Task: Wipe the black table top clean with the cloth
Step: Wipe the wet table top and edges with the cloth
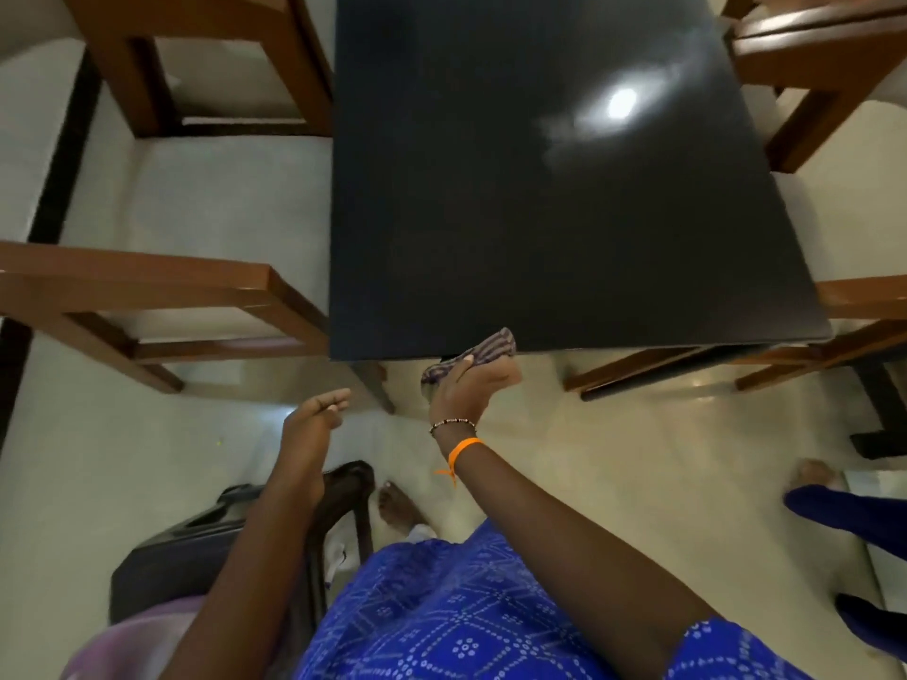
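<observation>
Black table top among wooden chairs; right hand grips cloth, left hand fingers relaxed.

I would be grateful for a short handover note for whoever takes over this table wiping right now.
Right hand grips the cloth at the near edge of the black table top, partly off it.
Left hand is free, open, off the table.
Done: cannot tell how much has been wiped; a hazy smear shows near the light glare.
Left: wipe that smear and the far part.
</observation>
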A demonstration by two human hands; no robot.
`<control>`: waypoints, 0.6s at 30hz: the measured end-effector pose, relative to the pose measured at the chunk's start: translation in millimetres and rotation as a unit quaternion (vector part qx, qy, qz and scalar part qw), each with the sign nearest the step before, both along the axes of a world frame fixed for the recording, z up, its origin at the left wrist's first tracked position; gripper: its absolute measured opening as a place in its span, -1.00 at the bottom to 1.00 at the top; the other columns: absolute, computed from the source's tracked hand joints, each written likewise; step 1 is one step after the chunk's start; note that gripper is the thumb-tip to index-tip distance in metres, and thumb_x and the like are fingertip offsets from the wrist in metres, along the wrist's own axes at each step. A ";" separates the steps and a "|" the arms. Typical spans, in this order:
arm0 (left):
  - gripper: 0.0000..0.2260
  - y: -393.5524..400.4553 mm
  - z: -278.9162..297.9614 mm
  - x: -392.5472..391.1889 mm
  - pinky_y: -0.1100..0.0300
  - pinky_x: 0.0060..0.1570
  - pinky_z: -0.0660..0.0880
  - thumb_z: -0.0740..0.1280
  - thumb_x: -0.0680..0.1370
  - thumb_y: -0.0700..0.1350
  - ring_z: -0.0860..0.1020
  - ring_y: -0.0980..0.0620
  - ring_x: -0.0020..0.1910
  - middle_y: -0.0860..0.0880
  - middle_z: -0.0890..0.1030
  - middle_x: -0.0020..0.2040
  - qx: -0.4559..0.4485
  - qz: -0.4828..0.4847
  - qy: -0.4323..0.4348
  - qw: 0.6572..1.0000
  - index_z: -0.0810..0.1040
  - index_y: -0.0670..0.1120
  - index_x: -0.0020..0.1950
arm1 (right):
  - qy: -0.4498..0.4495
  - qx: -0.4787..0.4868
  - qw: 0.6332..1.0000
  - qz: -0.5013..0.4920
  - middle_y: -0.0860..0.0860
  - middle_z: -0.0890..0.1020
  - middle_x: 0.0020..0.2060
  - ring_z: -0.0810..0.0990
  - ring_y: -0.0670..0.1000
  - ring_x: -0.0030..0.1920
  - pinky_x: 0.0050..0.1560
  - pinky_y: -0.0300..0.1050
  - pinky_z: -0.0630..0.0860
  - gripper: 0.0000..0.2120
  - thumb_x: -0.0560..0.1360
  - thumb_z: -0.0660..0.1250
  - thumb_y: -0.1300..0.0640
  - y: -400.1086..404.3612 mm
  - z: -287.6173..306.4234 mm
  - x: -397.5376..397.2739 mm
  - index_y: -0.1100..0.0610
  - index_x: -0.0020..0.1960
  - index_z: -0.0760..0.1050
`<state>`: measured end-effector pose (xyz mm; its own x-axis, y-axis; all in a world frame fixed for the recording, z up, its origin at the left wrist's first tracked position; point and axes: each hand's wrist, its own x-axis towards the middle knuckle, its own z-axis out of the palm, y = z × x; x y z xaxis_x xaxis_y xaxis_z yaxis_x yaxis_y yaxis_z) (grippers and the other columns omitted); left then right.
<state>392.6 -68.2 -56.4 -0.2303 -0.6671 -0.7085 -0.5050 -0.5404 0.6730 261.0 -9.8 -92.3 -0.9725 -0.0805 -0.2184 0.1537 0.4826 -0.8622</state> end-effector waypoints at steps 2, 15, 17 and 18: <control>-0.68 -4.7 -4.3 16.2 0.04 0.31 0.26 0.10 0.56 -0.32 0.43 -0.06 0.24 -0.10 0.52 0.21 0.008 0.013 -0.002 1.000 0.53 -0.12 0.20 | 0.020 -0.004 1.000 0.018 0.23 0.25 0.15 0.40 0.25 0.12 0.17 -0.02 0.41 -0.67 0.54 0.14 0.33 -11.5 -1.7 16.1 0.42 0.25 0.17; -0.80 -11.4 -15.2 77.0 0.13 0.07 0.32 0.12 0.55 -0.28 0.46 -0.05 0.09 -0.12 0.55 0.13 0.031 0.125 -0.024 0.991 0.51 -0.09 -0.01 | 0.117 -0.041 0.862 0.492 0.25 0.38 0.11 0.50 0.19 -0.08 -0.08 -0.10 0.44 -0.75 0.48 0.20 0.36 -55.1 23.2 110.0 0.35 0.15 0.34; -0.79 -7.8 -17.7 84.9 0.13 0.10 0.33 0.13 0.56 -0.26 0.47 -0.07 0.12 -0.10 0.54 0.13 0.040 0.134 -0.023 0.990 0.52 -0.08 0.06 | 0.273 -0.003 0.795 0.541 0.23 0.47 0.08 0.52 0.18 -0.13 -0.21 -0.06 0.45 -0.68 0.37 0.27 0.35 -56.0 25.1 104.3 0.24 0.12 0.39; -0.78 -6.5 -17.3 85.4 0.13 0.11 0.33 0.13 0.56 -0.25 0.46 -0.06 0.13 -0.09 0.54 0.12 0.043 0.135 -0.020 0.990 0.53 -0.08 0.08 | 0.357 0.021 0.758 0.545 0.19 0.49 0.07 0.50 0.14 -0.14 -0.23 -0.06 0.41 -0.65 0.34 0.28 0.32 -56.0 25.9 100.0 0.18 0.11 0.38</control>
